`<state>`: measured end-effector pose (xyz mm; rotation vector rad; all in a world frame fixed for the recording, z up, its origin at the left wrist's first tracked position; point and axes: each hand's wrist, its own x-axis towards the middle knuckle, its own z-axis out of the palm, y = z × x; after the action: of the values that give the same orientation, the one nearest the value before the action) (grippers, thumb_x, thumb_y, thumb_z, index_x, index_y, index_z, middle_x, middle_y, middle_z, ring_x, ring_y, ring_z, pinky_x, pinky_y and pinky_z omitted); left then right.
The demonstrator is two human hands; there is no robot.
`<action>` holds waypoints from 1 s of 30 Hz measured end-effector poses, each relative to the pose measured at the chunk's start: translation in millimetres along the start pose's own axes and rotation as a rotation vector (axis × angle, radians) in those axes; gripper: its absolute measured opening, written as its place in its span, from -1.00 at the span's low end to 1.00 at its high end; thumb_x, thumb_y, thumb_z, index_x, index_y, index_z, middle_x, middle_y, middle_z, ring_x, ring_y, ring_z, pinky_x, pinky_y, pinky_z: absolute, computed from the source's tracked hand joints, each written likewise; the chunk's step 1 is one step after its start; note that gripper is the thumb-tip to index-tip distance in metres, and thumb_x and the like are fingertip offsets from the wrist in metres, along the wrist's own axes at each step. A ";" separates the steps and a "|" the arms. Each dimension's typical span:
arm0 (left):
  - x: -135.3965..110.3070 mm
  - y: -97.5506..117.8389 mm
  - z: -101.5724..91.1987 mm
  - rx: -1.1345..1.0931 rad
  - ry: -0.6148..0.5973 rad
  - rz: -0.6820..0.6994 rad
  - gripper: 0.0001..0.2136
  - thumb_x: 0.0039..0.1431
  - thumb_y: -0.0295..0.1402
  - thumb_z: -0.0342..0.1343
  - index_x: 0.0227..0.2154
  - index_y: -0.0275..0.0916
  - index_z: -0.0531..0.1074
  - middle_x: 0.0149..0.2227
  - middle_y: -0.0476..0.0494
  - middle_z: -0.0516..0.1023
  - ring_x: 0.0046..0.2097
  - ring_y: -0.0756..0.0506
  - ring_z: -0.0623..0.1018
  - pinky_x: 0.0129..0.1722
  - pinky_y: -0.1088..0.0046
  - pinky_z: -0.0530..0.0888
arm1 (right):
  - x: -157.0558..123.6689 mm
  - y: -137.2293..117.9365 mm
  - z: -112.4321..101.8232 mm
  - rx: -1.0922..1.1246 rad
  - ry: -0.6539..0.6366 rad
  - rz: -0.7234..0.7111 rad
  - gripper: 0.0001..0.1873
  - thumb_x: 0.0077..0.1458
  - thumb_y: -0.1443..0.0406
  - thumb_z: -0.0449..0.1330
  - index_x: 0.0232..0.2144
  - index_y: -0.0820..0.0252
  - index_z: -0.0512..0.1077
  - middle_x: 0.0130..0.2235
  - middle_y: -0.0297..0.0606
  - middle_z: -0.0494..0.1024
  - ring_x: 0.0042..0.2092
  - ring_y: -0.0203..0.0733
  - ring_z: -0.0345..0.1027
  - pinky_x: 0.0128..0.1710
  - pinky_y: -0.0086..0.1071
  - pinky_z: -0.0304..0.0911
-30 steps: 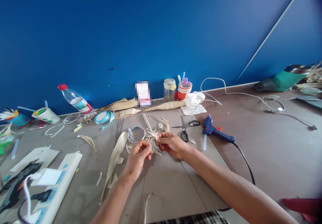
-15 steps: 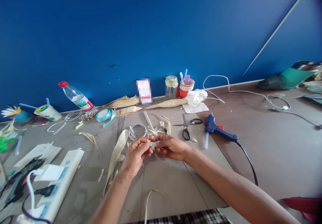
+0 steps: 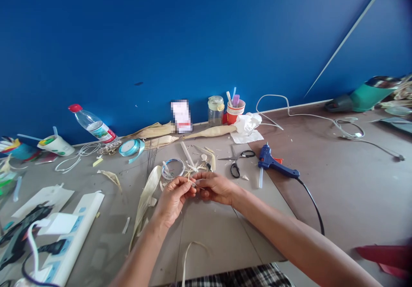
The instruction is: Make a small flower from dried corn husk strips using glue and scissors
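My left hand [image 3: 172, 199] and my right hand [image 3: 216, 187] meet above the middle of the grey table [image 3: 225, 235]. Between their fingertips they pinch a small pale husk piece [image 3: 193, 183] with a thin wire; how it is formed is too small to tell. Just beyond the hands lie a coil of wire [image 3: 173, 168] and scattered husk scraps [image 3: 201, 164]. A long dried corn husk [image 3: 144, 201] lies left of my left hand.
Scissors [image 3: 237, 162] and a blue glue gun [image 3: 277, 166] with a black cord lie to the right. At the back stand a water bottle [image 3: 93, 126], a ribbon roll [image 3: 128, 148], a jar [image 3: 215, 111], a red cup [image 3: 234, 113]. A white power strip [image 3: 72, 231] sits left.
Both hands have drawn closer together and a little nearer to me, with the small piece still pinched between them. The camera view has shifted slightly.
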<state>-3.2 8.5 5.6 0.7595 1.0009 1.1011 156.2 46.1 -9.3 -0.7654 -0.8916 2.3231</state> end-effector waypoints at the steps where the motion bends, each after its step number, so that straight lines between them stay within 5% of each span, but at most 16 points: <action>1: 0.7 -0.9 -0.1 0.012 0.012 0.004 -0.87 -0.11 -0.37 0.27 -0.51 -0.31 0.47 -0.44 -0.07 0.51 -0.45 0.06 0.45 -0.38 0.53 0.41 | -0.1 0.7 0.2 -0.039 -0.003 -0.016 -0.68 -0.15 0.23 0.27 -0.32 0.25 0.33 -0.50 -0.37 0.41 -0.63 -0.50 0.09 -0.60 -0.54 -0.08; 5: 2.7 -3.7 -0.4 0.112 0.080 0.040 -0.86 -0.12 -0.33 0.27 -0.52 -0.28 0.48 -0.58 0.00 0.46 -0.50 0.06 0.42 -0.44 0.56 0.36 | -5.1 -0.3 2.7 -0.408 0.122 -0.199 -0.69 -0.01 0.07 0.16 -0.38 0.22 0.37 -0.49 -0.38 0.38 -0.56 -0.42 0.13 -0.57 -0.50 -0.03; 10: 1.8 -3.5 1.5 0.186 0.102 0.090 -0.84 -0.15 -0.30 0.28 -0.54 -0.28 0.47 -0.57 0.00 0.46 -0.51 0.05 0.41 -0.45 0.55 0.33 | -9.0 -1.9 10.8 -0.855 0.339 -0.297 -0.82 -0.09 0.25 0.20 -0.61 0.24 0.36 -0.58 -0.42 0.30 -0.49 -0.38 0.09 -0.51 -0.48 -0.02; 15: 1.3 -0.5 0.2 0.156 0.138 0.040 -0.83 -0.14 -0.28 0.27 -0.52 -0.27 0.47 -0.61 0.02 0.43 -0.54 0.06 0.39 -0.51 0.58 0.30 | -5.0 -0.9 5.7 -0.578 0.308 -0.299 -0.80 -0.09 0.22 0.17 -0.60 0.23 0.32 -0.63 -0.46 0.22 -0.56 -0.41 0.00 -0.55 -0.47 -0.07; 23: -1.3 0.2 3.6 0.087 0.124 0.044 -0.82 -0.17 -0.31 0.29 -0.51 -0.29 0.47 -0.22 -0.08 0.51 -0.50 0.11 0.40 -0.48 0.56 0.34 | -3.7 -0.9 3.8 -0.433 0.326 -0.320 -0.70 -0.14 0.11 0.22 -0.59 0.22 0.29 -0.65 -0.48 0.18 -0.59 -0.44 -0.04 -0.59 -0.47 -0.11; 30: 0.1 -1.1 4.9 0.060 0.124 0.042 -0.82 -0.20 -0.32 0.31 -0.54 -0.28 0.45 -0.48 0.03 0.46 -0.51 0.09 0.40 -0.47 0.57 0.33 | -3.2 2.7 8.0 -0.489 0.347 -0.322 -0.71 -0.13 0.12 0.21 -0.59 0.24 0.31 -0.64 -0.47 0.22 -0.57 -0.43 -0.02 -0.58 -0.48 -0.11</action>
<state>1.7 8.2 6.5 0.7713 1.1314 1.1698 152.4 39.0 -5.3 -1.0883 -1.3238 1.6422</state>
